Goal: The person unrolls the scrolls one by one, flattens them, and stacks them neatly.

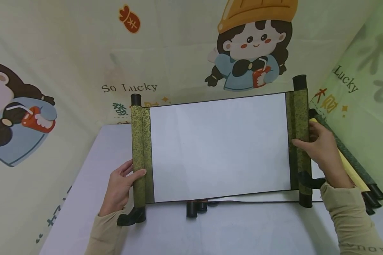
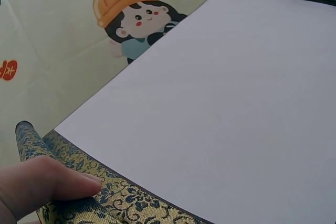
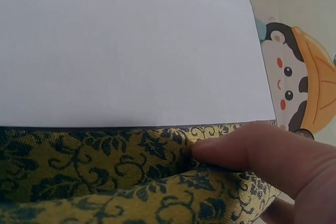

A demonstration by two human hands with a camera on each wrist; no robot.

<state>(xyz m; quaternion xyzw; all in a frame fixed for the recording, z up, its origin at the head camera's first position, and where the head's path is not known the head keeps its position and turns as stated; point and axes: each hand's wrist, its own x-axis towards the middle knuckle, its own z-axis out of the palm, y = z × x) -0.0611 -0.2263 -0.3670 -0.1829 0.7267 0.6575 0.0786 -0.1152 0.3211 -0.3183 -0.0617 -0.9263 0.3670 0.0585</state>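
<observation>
A scroll [image 1: 220, 148] with a blank white face is held up, partly unrolled, between my two hands. Its rolled ends are covered in gold and dark floral brocade and have black knobs. My left hand [image 1: 121, 186] grips the left roll, thumb across the front. On the right roll, my right hand [image 1: 322, 148] grips with its thumb on the brocade and its fingers behind. In the left wrist view, the left thumb [image 2: 68, 182] presses the patterned border. The right thumb [image 3: 226, 150] lies on the brocade in the right wrist view. The scroll's right side sits higher than its left.
Black-ended rods [image 1: 192, 209] poke out below the scroll on the white table [image 1: 166, 233]. At the right lie a dark green roll [image 1: 354, 152] and a yellow roll [image 1: 352, 170]. A cartoon-printed cloth [image 1: 178, 53] hangs behind and at the sides.
</observation>
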